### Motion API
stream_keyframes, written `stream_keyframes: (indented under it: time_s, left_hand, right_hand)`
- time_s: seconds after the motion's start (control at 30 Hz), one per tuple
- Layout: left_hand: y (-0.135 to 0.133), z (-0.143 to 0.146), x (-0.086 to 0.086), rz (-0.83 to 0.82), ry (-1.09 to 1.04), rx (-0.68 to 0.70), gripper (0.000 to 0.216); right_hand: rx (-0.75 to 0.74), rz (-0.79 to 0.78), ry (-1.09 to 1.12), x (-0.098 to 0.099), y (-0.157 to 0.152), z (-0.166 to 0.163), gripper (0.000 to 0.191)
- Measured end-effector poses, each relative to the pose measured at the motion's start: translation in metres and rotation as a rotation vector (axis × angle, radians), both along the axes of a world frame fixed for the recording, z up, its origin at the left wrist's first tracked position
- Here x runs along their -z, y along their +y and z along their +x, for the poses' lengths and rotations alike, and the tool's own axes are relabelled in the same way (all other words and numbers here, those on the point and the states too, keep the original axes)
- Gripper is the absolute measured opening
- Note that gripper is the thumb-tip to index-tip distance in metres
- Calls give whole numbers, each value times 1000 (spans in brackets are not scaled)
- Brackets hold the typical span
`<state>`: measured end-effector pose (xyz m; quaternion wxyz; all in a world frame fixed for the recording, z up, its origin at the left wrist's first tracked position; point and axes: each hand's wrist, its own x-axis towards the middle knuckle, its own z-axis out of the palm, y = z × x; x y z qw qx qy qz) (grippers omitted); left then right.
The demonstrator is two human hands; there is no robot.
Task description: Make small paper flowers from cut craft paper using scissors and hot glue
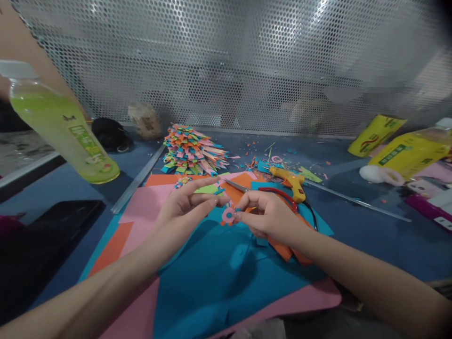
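Note:
Between the thumb and fingers of my right hand (268, 212) is a small paper flower (229, 215), with a pink ring and orange and blue tabs around it. My left hand (185, 205) is close beside it on the left, thumb and fingers pinched around a short blue paper strip (219, 192). Under both hands lie large blue paper sheets (208, 263) and pink paper (141, 205). Scissors with red handles (278, 191) rest just beyond my right hand, their blades pointing left. Another small multicoloured paper flower (182, 182) lies beyond my left hand.
A cone of layered paper strips (192, 153) stands behind, near paper scraps (252, 162). A yellow glue gun (291, 181) and a clear glue stick (360, 201) lie right. Drink bottles (67, 136) stand left and right. A dark phone (52, 245) lies left; perforated metal (212, 61) rises behind.

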<state>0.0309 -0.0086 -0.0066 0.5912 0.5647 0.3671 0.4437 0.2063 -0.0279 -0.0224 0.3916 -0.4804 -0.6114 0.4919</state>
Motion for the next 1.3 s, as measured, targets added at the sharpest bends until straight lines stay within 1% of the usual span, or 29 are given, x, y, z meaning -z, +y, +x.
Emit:
stream_keyframes:
  time_s: [0.1, 0.17, 0.23, 0.3, 0.37, 0.4, 0.47, 0.53, 0.6, 0.77, 0.87, 0.97, 1.07, 1.13, 1.23, 1.3]
  left_hand:
    - [0, 0, 1, -12, -3, -11, 36]
    - [1, -1, 2, -13, -7, -37, 35]
    - [2, -2, 2, -16, 3, -65, 35]
    - [1, -3, 3, -54, 2, -64, 35]
    - [0, -3, 3, -168, -25, -7, 31]
    - [-1, -3, 3, -246, -49, 42, 29]
    - [-3, -2, 3, -384, -98, 146, 26]
    - [-6, -2, 3, -433, -140, 215, 27]
    - [-7, -3, 3, -413, -169, 246, 30]
    - [-7, -6, 2, -346, -187, 266, 31]
    - [-7, -5, 1, -327, -210, 278, 27]
    - [-6, -5, 2, -256, -200, 286, 29]
    - [-5, -5, 3, -158, -144, 210, 27]
    - [-5, -5, 2, -95, -102, 120, 26]
    - [-7, -5, -1, -4, -49, -33, 27]
    - [-10, -5, -4, 57, -15, -106, 27]
  right_hand:
    - [17, 135, -130, -1, -1, -1, 17]
    - [57, 280, -241, 0, -2, 0, 13]
    - [130, 510, -374, 1, -4, 3, 8]
    - [154, 814, -502, 0, -7, 9, 4]
    - [70, 1095, -591, -2, -11, 15, 14]
    - [39, 1164, -647, -4, -14, 18, 19]
    - [-45, 1305, -688, -7, -18, 23, 25]
    - [-72, 1394, -670, -10, -21, 26, 27]
    - [-106, 1398, -646, -12, -21, 27, 27]
    - [-142, 1281, -602, -15, -21, 27, 30]
    - [-120, 1208, -575, -16, -24, 27, 30]
    - [-70, 1136, -538, -15, -26, 24, 34]
    - [-63, 1116, -508, -11, -23, 20, 37]
    - [12, 1051, -449, -8, -21, 16, 38]
    - [153, 849, -243, -5, -19, 7, 38]
    - [167, 728, -186, -3, -21, 2, 36]
